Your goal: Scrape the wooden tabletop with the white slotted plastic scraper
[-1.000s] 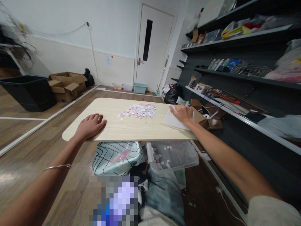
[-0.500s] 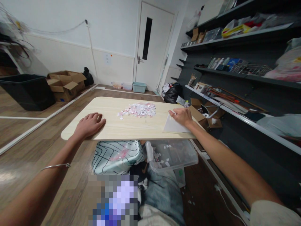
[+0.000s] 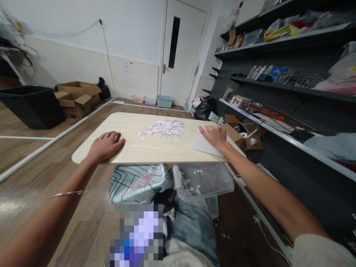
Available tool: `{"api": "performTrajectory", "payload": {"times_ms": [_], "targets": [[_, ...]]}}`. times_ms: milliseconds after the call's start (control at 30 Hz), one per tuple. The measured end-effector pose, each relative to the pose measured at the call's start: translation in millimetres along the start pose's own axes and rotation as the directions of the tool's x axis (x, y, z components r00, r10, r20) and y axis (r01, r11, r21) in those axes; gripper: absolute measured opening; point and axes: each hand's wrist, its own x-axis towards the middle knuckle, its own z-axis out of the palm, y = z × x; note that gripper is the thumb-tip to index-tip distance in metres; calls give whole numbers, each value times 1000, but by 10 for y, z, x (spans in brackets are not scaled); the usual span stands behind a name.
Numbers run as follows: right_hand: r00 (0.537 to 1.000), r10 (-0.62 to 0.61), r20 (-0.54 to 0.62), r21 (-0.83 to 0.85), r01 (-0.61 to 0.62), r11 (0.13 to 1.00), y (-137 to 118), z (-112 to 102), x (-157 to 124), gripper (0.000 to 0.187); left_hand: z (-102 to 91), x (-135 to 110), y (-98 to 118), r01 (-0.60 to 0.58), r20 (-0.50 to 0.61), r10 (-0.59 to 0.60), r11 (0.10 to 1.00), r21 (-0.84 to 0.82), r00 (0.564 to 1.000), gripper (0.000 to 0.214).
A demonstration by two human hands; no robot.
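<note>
My left hand (image 3: pixel 107 145) rests on the left part of a pale wooden tabletop (image 3: pixel 150 152), palm down with its fingers loosely spread. In my right hand (image 3: pixel 213 135), at the table's right side, is a flat white sheet (image 3: pixel 204 145), gripped at its upper part with the fingers closed. The sheet's lower edge lies at or just over the tabletop; whether it touches I cannot tell. Between the hands, toward the far edge, lies a heap of small white and pinkish paper pieces (image 3: pixel 167 128).
Below the near edge sit a clear plastic bin (image 3: pixel 217 181) with scraps in it and a patterned fabric-covered thing (image 3: pixel 125 185). Dark shelves (image 3: pixel 278 89) line the right. Cardboard boxes (image 3: pixel 78 105) and a black bin (image 3: pixel 30 109) stand at left.
The white sheet has turned slightly, its lower left corner shifting left and upward. My right hand has moved a little with it. My left hand stays in place.
</note>
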Motion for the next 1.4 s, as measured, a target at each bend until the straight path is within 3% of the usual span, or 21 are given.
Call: {"api": "performTrajectory", "payload": {"times_ms": [200, 367, 500, 600, 767, 900, 1067, 1267, 1400], "targets": [[996, 61, 64, -13, -60, 998, -65, -110, -39, 64, -21, -3, 23, 19, 8, -19, 1000, -9, 1000, 73], [988, 89, 128, -28, -86, 996, -24, -58, -26, 63, -39, -17, 42, 19, -11, -20, 999, -46, 1000, 69], [989, 108, 105, -28, -106, 994, 34, -16, 0, 64, -59, -31, 54, 21, 6, -21, 999, -27, 1000, 69], [995, 54, 86, -24, -52, 998, 20, -21, -12, 64, -69, -37, 56, 7, 13, -7, 1000, -24, 1000, 67], [960, -250, 127, 46, 246, 968, -37, -44, 23, 65, -65, -35, 49, 2, 29, -2, 1000, -16, 1000, 67], [981, -166, 104, 16, 165, 986, -48, -13, 72, 64, -52, -25, 39, 9, 30, -8, 1000, -14, 1000, 69], [985, -145, 93, 36, 143, 989, -11, 76, 48, 63, -51, -18, 38, 17, 20, -16, 1000, -22, 1000, 72], [948, -311, 72, 90, 304, 948, 106, 150, 87, 65, -50, -19, 36, 19, 14, -18, 1000, -24, 1000, 71], [964, -257, 67, 93, 251, 964, 146, 199, 93, 67, -49, -22, 37, 20, 7, -20, 999, -29, 1000, 69]]}}
